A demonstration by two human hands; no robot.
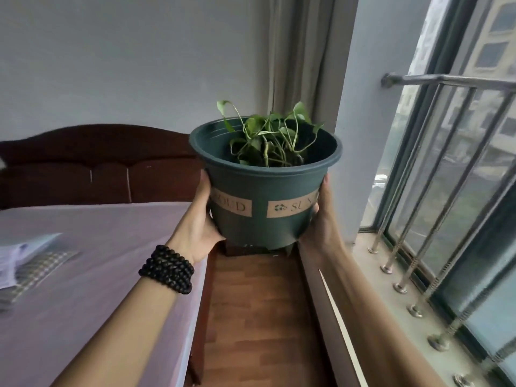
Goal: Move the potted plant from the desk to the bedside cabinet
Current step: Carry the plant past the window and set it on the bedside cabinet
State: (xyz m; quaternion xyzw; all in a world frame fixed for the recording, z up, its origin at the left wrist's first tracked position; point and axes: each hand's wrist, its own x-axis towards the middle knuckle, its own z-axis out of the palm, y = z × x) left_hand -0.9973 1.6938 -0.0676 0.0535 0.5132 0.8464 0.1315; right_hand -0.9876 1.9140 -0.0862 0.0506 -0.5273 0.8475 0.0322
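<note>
One potted plant [265, 188] is held up between two hands, above the wooden floor [259, 303] between the bed [92, 275] on the left and the barred window [452, 191] on the right. The left hand [199, 222], with a dark bead bracelet [167, 269] on its wrist, and the right hand [321, 216] press flat against opposite sides of the green pot, arms stretched forward.

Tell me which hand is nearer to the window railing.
Right. The right hand holds the green pot on the side facing the window railing; the left hand holds the pot's far side, toward the bed.
</note>
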